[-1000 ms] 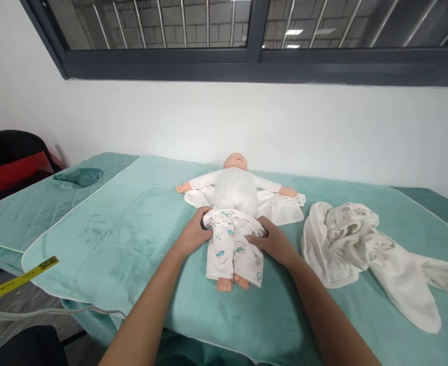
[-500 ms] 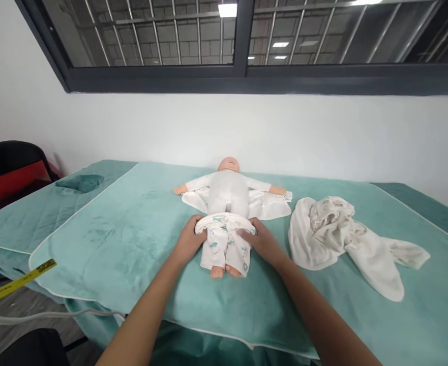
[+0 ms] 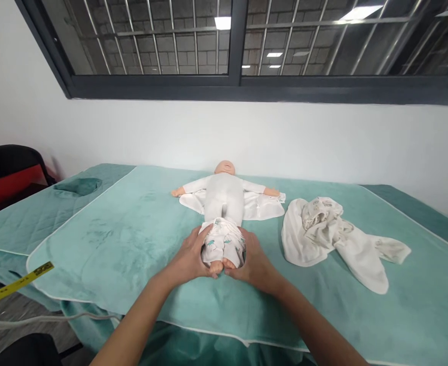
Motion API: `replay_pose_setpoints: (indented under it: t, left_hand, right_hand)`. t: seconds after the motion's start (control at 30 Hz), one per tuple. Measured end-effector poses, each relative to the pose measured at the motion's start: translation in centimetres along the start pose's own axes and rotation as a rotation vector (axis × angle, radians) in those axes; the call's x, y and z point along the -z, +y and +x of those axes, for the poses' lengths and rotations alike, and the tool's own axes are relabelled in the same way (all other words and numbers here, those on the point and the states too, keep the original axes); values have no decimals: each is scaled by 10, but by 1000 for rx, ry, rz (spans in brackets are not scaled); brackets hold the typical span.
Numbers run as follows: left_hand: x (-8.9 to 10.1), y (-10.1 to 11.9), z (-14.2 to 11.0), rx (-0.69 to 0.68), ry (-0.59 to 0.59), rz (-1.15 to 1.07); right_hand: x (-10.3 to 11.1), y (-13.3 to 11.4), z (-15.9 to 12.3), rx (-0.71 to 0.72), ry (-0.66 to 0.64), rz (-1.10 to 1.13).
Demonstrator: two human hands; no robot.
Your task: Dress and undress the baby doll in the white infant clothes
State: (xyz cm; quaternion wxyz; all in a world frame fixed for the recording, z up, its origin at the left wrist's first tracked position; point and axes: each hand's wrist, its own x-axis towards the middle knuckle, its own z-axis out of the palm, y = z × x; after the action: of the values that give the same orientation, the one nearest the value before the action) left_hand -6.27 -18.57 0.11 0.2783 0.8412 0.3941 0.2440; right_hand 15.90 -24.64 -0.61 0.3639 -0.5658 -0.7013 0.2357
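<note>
A baby doll (image 3: pixel 224 195) lies on its back on the bed, head toward the wall and arms spread, its body and arms covered in white cloth. White baby pants (image 3: pixel 224 241) with small green prints are bunched low on its legs, and its feet poke out at the bottom. My left hand (image 3: pixel 193 252) is curved around the left side of the pants, thumb close to a foot. On the other side my right hand (image 3: pixel 255 259) wraps the pants in the same way. Behind the doll's arms a white garment (image 3: pixel 264 206) is spread flat.
Crumpled white baby clothes (image 3: pixel 323 231) lie to the right of the doll. A green cover (image 3: pixel 105 254) spreads over the bed. At the left are a red and black chair (image 3: pixel 12 173) and a yellow strap (image 3: pixel 16 285). A window (image 3: pixel 235 51) is above.
The pants have slid down the doll's legs and bunched, baring more of the upper legs. Both my hands have moved from the waistband down toward the feet.
</note>
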Motion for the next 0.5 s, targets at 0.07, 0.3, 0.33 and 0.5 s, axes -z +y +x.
replay_pose_setpoints:
  t: [0.07, 0.3, 0.33, 0.5]
  left_hand:
    - [0, 4, -2, 27, 29, -19]
    - [-2, 19, -21, 111, 112, -173]
    - [-3, 23, -23, 118, 119, -159]
    - [-11, 40, -29, 159, 198, -99]
  right_hand:
    - [2, -1, 0, -23, 6, 40]
    - [15, -15, 0, -165, -45, 28]
    - [18, -20, 0, -173, -62, 9]
    - [31, -37, 3, -267, -149, -30]
